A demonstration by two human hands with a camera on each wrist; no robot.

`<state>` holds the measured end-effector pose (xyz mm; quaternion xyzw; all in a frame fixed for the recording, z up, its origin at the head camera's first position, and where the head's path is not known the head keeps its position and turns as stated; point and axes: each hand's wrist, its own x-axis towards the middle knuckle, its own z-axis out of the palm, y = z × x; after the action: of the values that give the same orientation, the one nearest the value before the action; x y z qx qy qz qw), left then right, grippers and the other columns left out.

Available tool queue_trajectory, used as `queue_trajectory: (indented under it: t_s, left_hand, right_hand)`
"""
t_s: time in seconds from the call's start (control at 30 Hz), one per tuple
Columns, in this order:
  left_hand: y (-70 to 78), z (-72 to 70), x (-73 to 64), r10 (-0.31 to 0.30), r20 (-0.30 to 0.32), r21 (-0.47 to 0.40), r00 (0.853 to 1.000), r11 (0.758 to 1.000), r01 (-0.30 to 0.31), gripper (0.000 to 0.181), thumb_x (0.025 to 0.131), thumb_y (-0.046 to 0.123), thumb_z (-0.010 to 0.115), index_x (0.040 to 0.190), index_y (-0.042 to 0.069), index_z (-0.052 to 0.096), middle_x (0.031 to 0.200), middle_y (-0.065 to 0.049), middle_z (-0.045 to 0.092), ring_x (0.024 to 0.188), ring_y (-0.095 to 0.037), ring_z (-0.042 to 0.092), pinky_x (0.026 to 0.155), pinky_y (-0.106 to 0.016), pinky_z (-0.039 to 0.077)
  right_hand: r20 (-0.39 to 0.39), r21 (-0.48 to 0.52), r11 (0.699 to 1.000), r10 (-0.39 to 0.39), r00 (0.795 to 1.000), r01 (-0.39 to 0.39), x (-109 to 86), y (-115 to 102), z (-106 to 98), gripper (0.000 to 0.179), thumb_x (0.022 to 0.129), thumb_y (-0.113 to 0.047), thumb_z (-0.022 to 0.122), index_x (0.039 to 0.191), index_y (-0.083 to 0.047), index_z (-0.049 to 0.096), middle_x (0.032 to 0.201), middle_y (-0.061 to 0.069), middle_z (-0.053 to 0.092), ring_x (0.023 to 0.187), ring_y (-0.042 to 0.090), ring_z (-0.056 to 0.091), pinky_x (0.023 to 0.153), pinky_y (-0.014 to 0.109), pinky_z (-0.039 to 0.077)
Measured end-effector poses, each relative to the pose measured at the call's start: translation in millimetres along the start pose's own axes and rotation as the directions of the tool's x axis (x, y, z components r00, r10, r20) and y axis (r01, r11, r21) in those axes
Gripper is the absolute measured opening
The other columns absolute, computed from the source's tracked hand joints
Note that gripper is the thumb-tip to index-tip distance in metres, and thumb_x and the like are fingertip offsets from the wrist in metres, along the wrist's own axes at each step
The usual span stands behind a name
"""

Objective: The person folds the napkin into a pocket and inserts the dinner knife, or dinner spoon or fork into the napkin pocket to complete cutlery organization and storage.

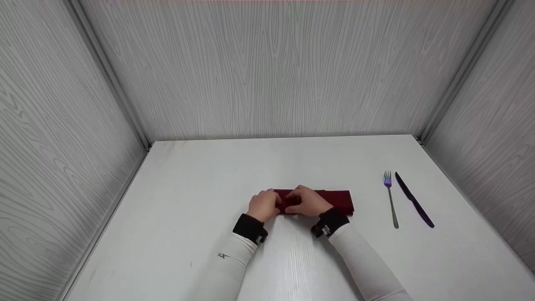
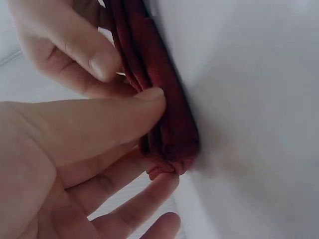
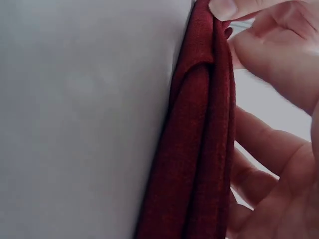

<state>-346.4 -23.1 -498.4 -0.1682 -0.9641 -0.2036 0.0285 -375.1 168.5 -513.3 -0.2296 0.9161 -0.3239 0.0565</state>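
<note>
Left hand (image 1: 262, 205) pinches the red cloth (image 1: 337, 200), probably to keep folds together; right hand (image 1: 310, 202) touches it, whether gripping I cannot tell

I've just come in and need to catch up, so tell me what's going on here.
A person is working on a dark red cloth, folded in layers into a narrow strip on the white table. The left hand pinches its left end, thumb on one side and fingers on the other. The right hand touches it farther along. A fork and a knife lie off to the right, neither being touched.
</note>
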Motion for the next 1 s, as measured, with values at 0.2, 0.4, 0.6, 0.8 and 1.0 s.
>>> queue_trajectory:
  t_s: [0.2,0.4,0.6,0.8,1.0]
  left_hand:
    - [-3.9,2.5,2.5,0.021,-0.045,0.027,0.999,0.999,-0.02,0.007,0.094,0.009,0.075,0.096,0.005,0.081,0.1,-0.011,0.074,0.099,-0.034,0.069,0.087,-0.051,0.056]
    - [-3.9,5.6,6.5,0.026,-0.122,0.026,0.992,0.999,-0.023,0.01,0.098,0.012,0.073,0.101,0.006,0.081,0.101,-0.013,0.075,0.1,-0.035,0.069,0.087,-0.048,0.057]
    - [-1.4,3.6,9.1,-0.001,-0.336,-0.063,0.942,0.998,-0.021,0.015,0.1,0.018,0.072,0.101,0.004,0.068,0.105,-0.015,0.065,0.101,-0.036,0.064,0.087,-0.046,0.056]
    - [0.7,3.7,7.1,0.026,-0.29,-0.109,0.957,0.992,-0.06,0.016,0.1,0.016,0.072,0.094,0.002,0.077,0.096,-0.013,0.072,0.096,-0.033,0.063,0.085,-0.044,0.055]
    - [-0.6,12.0,4.4,0.171,-0.081,0.049,0.982,0.985,-0.168,0.015,0.094,0.009,0.077,0.108,0.009,0.083,0.11,-0.01,0.078,0.101,-0.031,0.062,0.089,-0.04,0.055]
  right_hand:
    - [0.01,0.003,1.0,-0.022,1.0,0.022,0.3,3,1,0.038,0.091,-0.019,0.085,0.125,-0.004,0.075,0.114,0.008,0.066,0.106,0.022,0.061,0.098,0.042,0.052]
    - [-0.033,0.015,1.0,-0.007,0.999,0.007,2.3,3,3,0.019,0.098,-0.015,0.076,0.113,-0.004,0.079,0.109,0.009,0.069,0.103,0.025,0.064,0.096,0.044,0.053]
    - [-0.135,0.089,0.993,0.082,0.987,-0.07,6.8,7,2,0.012,0.102,-0.016,0.068,0.104,-0.007,0.076,0.106,0.009,0.074,0.101,0.025,0.065,0.097,0.044,0.052]
    - [-0.193,0.17,0.979,0.142,0.971,-0.11,8.4,13,0,0.013,0.103,-0.015,0.065,0.103,-0.005,0.074,0.098,0.006,0.072,0.09,0.019,0.059,0.089,0.037,0.048]
    - [-0.198,0.214,0.97,0.157,0.967,-0.114,7.6,13,0,0.013,0.103,-0.014,0.065,0.109,-0.005,0.072,0.097,0.007,0.071,0.087,0.017,0.058,0.084,0.035,0.047]
